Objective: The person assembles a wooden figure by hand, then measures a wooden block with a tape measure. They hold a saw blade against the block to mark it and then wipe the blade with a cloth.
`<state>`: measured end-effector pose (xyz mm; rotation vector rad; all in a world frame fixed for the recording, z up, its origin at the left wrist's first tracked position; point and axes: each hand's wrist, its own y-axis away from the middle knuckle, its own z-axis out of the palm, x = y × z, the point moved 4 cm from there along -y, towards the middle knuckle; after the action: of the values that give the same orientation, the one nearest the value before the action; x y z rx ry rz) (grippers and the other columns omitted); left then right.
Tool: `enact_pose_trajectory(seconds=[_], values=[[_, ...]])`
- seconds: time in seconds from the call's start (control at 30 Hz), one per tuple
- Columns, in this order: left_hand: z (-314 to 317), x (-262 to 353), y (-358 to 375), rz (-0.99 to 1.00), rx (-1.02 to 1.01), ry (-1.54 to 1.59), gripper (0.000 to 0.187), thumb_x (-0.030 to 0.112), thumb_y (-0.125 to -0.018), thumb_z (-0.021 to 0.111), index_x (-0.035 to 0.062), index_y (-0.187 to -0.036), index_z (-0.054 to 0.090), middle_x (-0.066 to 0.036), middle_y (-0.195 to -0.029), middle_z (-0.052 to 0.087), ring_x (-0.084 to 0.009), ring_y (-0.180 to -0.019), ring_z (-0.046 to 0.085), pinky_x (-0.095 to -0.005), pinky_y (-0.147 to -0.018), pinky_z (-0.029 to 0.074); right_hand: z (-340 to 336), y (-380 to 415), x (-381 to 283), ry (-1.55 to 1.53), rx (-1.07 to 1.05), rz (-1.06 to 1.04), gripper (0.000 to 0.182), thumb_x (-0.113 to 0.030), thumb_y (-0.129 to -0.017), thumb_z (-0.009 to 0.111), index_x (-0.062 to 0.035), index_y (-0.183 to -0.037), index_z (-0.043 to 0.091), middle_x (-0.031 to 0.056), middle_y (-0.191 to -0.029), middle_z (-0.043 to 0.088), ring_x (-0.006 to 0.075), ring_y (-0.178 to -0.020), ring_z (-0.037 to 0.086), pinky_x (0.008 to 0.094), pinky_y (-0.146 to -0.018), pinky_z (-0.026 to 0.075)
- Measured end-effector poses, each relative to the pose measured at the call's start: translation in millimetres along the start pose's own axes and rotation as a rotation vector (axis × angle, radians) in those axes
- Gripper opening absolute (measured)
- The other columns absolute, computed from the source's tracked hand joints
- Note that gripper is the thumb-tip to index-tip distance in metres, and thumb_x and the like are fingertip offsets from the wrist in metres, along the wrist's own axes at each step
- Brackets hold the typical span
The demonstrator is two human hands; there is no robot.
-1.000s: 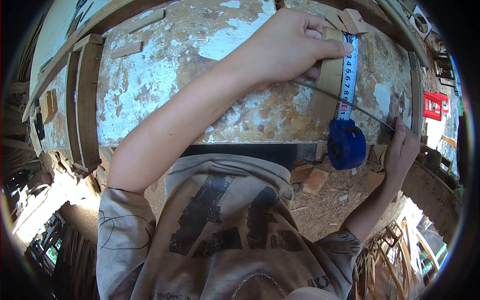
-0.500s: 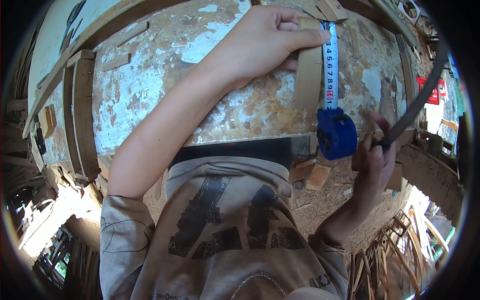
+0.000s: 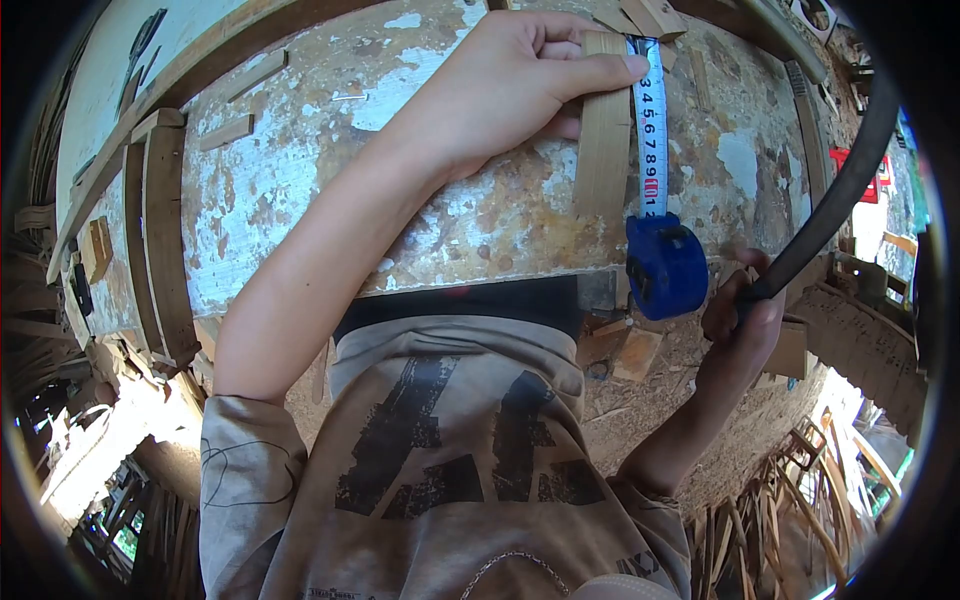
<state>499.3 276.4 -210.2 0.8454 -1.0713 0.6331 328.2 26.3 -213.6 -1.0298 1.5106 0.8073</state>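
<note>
My left hand is closed on a flat wooden piece, its thumb reaching over to the white tape blade. The blade runs along the right side of the wood, its numbers facing up. At the blade's lower end, the blue tape measure case sits at the bench's near edge. To the right of the case, my right hand is closed around a dark, long object, which rises toward the upper right; what it is cannot be made out.
The paint-stained workbench has small wood strips and a nail on it. A wooden frame stands at the left. Wood blocks lie on the ground below, and thin sticks stand at lower right.
The wooden piece, tape measure and my left hand appear slightly further left. My right hand has shifted a little left and down, and the dark object looks larger and closer.
</note>
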Motion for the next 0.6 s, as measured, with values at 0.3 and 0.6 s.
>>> enact_pose_trajectory(seconds=[0.3, 0.6], values=[[7.6, 3.0, 4.6, -0.013, 0.137, -0.05, 0.027, 0.026, -0.104, 0.066, 0.0013, -0.116, 0.066, 0.004, -0.069, 0.064, -0.0016, -0.048, 0.043, -0.0212, -0.043, 0.03, -1.5, 0.2, -6.3, 0.106, -0.148, 0.001, 0.064, -0.049, -0.093, 0.073, 0.0016, -0.131, 0.06, -0.0089, -0.07, 0.04, 0.0, -0.061, 0.034, 0.0209, -0.056, 0.019], [16.6, -4.7, -0.3, 0.354, 0.19, -0.018, 0.029, 0.022, -0.097, 0.074, -0.0035, -0.111, 0.071, -0.007, -0.091, 0.076, -0.0087, -0.076, 0.07, -0.0239, -0.063, 0.057, 50.7, 23.5, -11.9, -0.255, -0.095, 0.182, 0.079, -0.005, -0.067, 0.094, 0.0063, -0.136, 0.057, -0.0067, -0.078, 0.053, 0.0013, -0.072, 0.055, 0.0137, -0.065, 0.038]])
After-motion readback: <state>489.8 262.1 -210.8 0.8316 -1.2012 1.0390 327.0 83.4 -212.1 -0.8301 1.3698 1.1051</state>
